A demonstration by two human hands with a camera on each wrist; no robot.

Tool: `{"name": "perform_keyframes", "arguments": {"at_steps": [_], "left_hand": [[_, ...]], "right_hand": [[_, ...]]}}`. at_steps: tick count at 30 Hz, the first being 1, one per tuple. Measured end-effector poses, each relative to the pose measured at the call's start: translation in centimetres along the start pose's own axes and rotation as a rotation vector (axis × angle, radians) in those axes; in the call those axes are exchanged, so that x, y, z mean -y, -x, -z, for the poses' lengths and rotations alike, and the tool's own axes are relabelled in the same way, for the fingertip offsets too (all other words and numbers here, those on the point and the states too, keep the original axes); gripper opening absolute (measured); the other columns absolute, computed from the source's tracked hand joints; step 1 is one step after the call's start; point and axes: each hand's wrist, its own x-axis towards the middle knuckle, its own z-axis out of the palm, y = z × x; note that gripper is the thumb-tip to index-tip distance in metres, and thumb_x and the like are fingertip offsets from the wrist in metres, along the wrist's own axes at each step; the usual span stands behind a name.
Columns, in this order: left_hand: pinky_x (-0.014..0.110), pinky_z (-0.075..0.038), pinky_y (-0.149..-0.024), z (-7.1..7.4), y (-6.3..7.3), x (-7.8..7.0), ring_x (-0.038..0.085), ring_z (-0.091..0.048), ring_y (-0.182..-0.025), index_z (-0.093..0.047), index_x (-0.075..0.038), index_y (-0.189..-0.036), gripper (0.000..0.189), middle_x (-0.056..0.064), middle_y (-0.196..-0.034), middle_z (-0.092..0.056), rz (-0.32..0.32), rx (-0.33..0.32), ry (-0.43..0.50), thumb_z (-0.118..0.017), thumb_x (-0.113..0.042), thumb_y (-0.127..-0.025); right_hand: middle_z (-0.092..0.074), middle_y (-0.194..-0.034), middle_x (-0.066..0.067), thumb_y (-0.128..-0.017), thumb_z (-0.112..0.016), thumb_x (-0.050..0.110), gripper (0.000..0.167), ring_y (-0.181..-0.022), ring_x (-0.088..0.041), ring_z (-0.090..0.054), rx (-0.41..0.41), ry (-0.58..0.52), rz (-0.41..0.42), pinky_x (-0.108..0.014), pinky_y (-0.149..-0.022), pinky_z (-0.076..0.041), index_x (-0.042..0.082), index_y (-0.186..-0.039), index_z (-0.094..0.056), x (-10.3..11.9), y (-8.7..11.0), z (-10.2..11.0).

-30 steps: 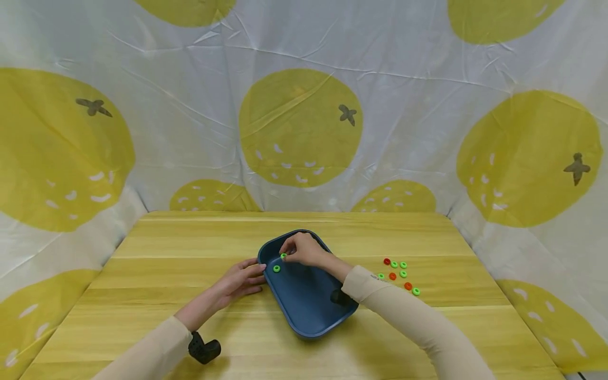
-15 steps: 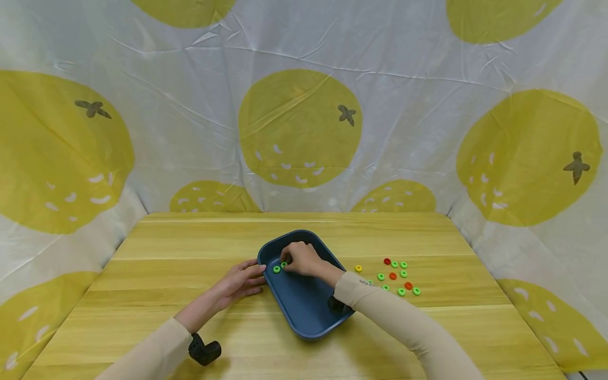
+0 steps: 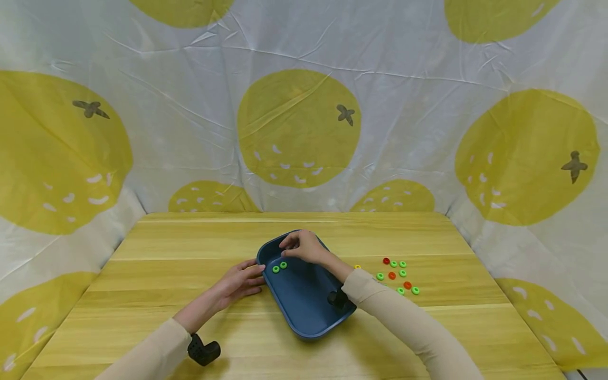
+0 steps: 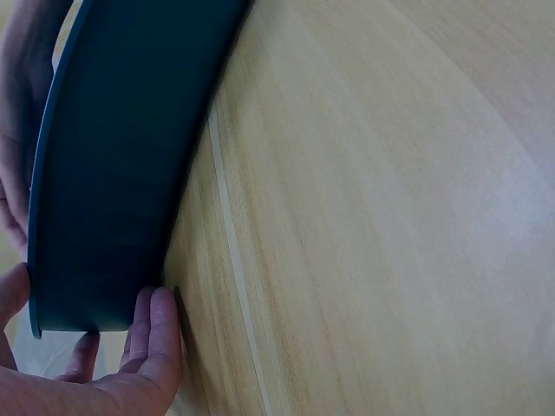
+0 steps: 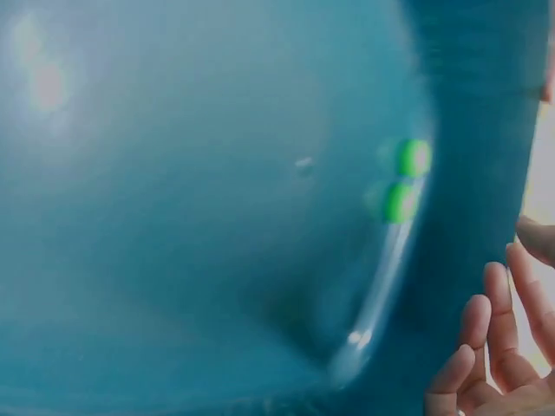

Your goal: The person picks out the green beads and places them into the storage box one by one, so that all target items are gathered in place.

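Sleeves: matte beige cloth, the left sleeve [image 3: 147,351] and right sleeve [image 3: 410,330] reaching in from the near edge.
Wrist cameras: black and rounded, the left wrist camera [image 3: 203,350] above the wood, the right wrist camera [image 3: 337,299] over the tray.
Left hand [image 3: 239,279]: fingers extended and slightly spread, touching the outside of the tray near its far-left corner, thumb at the rim.
Tray [image 3: 307,336]: smooth, dark blue, deep-walled, a rounded rectangle set at a slant.
Inside the tray: two green rings [image 3: 283,267], glossy little doughnuts, side by side on the floor by the far-left corner.
Right hand [image 3: 306,249]: above the tray just beyond those rings, thumb and fingertips apart, holding nothing visible.
Loose rings, right of the tray: green rings [image 3: 402,275], red and orange-red rings [image 3: 391,277], and a yellow ring [image 3: 358,266] partly hidden by the right sleeve.
Desk [image 3: 166,248]: pale yellow wood grain in planks.
Backdrop [image 3: 404,121]: creased whitish cloth printed with large yellow fruit.
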Motion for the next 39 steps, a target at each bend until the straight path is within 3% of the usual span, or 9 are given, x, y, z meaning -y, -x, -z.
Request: {"name": "perform_keyframes", "arguments": {"at_steps": [6,11,15,24,28,30,35,37,39], "left_hand": [[0.047,-0.044,-0.102,0.0,-0.1,0.0,0.021,-0.062,-0.108,-0.018,0.003,-0.146,0.068,0.026,-0.136,-0.05,-0.001,0.003,0.005,-0.051,-0.03,-0.097],[0.046,-0.045,-0.101,0.1,-0.2,0.0,0.018,-0.062,-0.106,-0.017,0.003,-0.147,0.069,0.025,-0.136,-0.049,-0.008,0.01,0.012,-0.051,-0.03,-0.096],[0.046,-0.044,-0.102,0.2,-0.2,-0.1,0.018,-0.062,-0.107,-0.015,0.003,-0.147,0.071,0.025,-0.138,-0.048,-0.01,0.017,0.017,-0.051,-0.03,-0.096],[0.046,-0.044,-0.102,0.1,-0.2,-0.1,0.017,-0.063,-0.105,-0.016,0.003,-0.147,0.071,0.023,-0.135,-0.051,0.001,0.014,0.021,-0.053,-0.03,-0.096],[0.047,-0.043,-0.103,0.1,-0.2,-0.1,0.017,-0.062,-0.106,-0.016,0.003,-0.147,0.071,0.023,-0.135,-0.051,0.002,0.014,0.024,-0.053,-0.03,-0.096],[0.047,-0.043,-0.103,0.1,-0.2,-0.1,0.017,-0.062,-0.106,-0.016,0.002,-0.147,0.071,0.023,-0.136,-0.05,0.003,0.015,0.024,-0.052,-0.03,-0.096],[0.047,-0.043,-0.103,0.1,-0.1,-0.1,0.017,-0.062,-0.106,-0.015,0.002,-0.148,0.071,0.022,-0.136,-0.051,0.004,0.017,0.024,-0.052,-0.03,-0.096],[0.046,-0.043,-0.103,0.1,-0.1,-0.1,0.017,-0.062,-0.106,-0.014,0.002,-0.148,0.072,0.022,-0.135,-0.052,0.004,0.019,0.024,-0.052,-0.03,-0.096],[0.046,-0.043,-0.103,0.1,-0.1,-0.1,0.017,-0.062,-0.105,-0.014,0.002,-0.148,0.072,0.021,-0.135,-0.052,0.006,0.019,0.024,-0.052,-0.03,-0.096]], "right_hand": [[-0.072,-0.098,-0.01,-0.084,-0.069,0.017,0.026,-0.076,-0.009,-0.062,-0.023,-0.203,-0.031,-0.018,-0.07,-0.05,0.003,-0.106,-0.07,0.8,0.7,1.8],[-0.072,-0.099,-0.01,-0.086,-0.068,0.018,0.029,-0.084,-0.019,-0.065,-0.037,-0.212,-0.029,-0.024,-0.074,-0.052,0.002,-0.109,-0.068,1.3,1.9,4.5],[-0.071,-0.1,-0.009,-0.085,-0.069,0.02,0.029,-0.086,-0.028,-0.063,-0.064,-0.217,-0.078,-0.028,-0.074,-0.053,0.005,-0.109,-0.069,0.7,3.3,7.0],[-0.068,-0.108,-0.013,-0.086,-0.068,0.024,0.03,-0.086,-0.017,-0.062,-0.121,-0.182,-0.195,-0.028,-0.078,-0.051,0.01,-0.112,-0.067,-2.6,7.5,10.8],[-0.068,-0.106,-0.014,-0.087,-0.067,0.022,0.028,-0.085,-0.016,-0.063,-0.145,-0.161,-0.224,-0.03,-0.079,-0.052,0.008,-0.111,-0.068,-4.1,9.5,11.4],[-0.068,-0.104,-0.015,-0.087,-0.067,0.02,0.027,-0.085,-0.021,-0.064,-0.151,-0.162,-0.233,-0.034,-0.081,-0.053,0.006,-0.11,-0.068,-4.9,10.5,11.5],[-0.069,-0.096,-0.017,-0.086,-0.067,0.017,0.028,-0.083,-0.038,-0.062,-0.149,-0.144,-0.232,-0.03,-0.068,-0.053,-0.001,-0.108,-0.067,-6.8,12.6,10.8],[-0.07,-0.093,-0.016,-0.086,-0.067,0.017,0.027,-0.08,-0.035,-0.061,-0.143,-0.123,-0.226,-0.024,-0.062,-0.05,-0.002,-0.106,-0.068,-7.5,13.3,10.2],[-0.07,-0.092,-0.015,-0.086,-0.068,0.016,0.026,-0.079,-0.028,-0.062,-0.13,-0.101,-0.212,-0.022,-0.064,-0.05,-0.002,-0.104,-0.068,-8.0,13.9,9.6]]}}
